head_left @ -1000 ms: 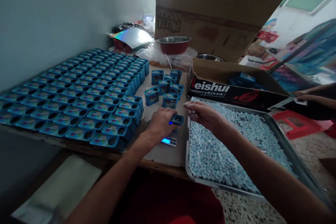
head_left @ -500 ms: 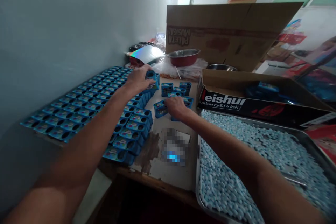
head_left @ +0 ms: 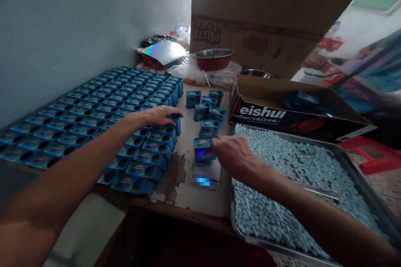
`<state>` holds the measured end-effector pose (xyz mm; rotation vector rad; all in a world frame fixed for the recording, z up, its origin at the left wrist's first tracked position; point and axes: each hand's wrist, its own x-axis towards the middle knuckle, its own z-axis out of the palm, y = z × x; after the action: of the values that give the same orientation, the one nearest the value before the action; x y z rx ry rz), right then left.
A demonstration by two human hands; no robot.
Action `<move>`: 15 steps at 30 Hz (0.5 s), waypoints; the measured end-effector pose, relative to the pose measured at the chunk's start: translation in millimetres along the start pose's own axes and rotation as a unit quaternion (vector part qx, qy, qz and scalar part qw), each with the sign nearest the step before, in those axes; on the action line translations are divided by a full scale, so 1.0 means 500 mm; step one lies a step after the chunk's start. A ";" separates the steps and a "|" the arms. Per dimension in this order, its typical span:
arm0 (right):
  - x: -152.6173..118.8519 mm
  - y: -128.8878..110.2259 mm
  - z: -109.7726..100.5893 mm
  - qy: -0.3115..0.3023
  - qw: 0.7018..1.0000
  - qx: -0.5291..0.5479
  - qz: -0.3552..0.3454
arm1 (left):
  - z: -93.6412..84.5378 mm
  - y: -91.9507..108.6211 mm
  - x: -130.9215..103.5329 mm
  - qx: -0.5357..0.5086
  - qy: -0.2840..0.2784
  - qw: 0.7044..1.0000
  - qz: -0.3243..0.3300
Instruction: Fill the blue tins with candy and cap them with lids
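Observation:
My left hand reaches over the right edge of the rows of blue boxes. Its thumb and fingers close round a small blue box at that edge; part of the box is hidden by the fingers. In my right hand another blue printed box is pinched by its right end. This box is at the far side of a small flat device with a glowing blue display, pixelated in part. Whether the box rests on the device I cannot tell. Several more blue boxes stand loosely just beyond.
Packed rows of blue boxes with dark round holes cover the table's left side. A metal tray of pale blue candies lies at right, with a black carton behind it. Farther back are a red bowl and a large cardboard sheet.
My left hand has come nearer along the box rows, from their far end. My right hand has moved nearer and right, bringing a box from the loose group to the device. The camera view has shifted.

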<state>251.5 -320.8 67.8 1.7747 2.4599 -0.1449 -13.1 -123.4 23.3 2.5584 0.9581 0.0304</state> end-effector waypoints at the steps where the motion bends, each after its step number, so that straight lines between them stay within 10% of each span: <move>1: -0.021 0.001 0.012 -0.008 1.000 0.007 0.015 | 0.002 0.005 -0.005 0.004 -0.012 1.000 0.001; 10: -0.083 0.015 0.070 0.014 0.996 0.077 0.041 | -0.008 0.053 -0.022 0.050 0.020 0.997 -0.046; 15: -0.111 0.113 0.058 0.081 0.940 0.327 0.060 | -0.010 0.153 -0.099 0.125 0.112 0.986 -0.003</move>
<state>323.2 -359.3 46.1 2.2436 2.5905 -0.9400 -4.1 -205.1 62.8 2.8268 1.1141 0.2145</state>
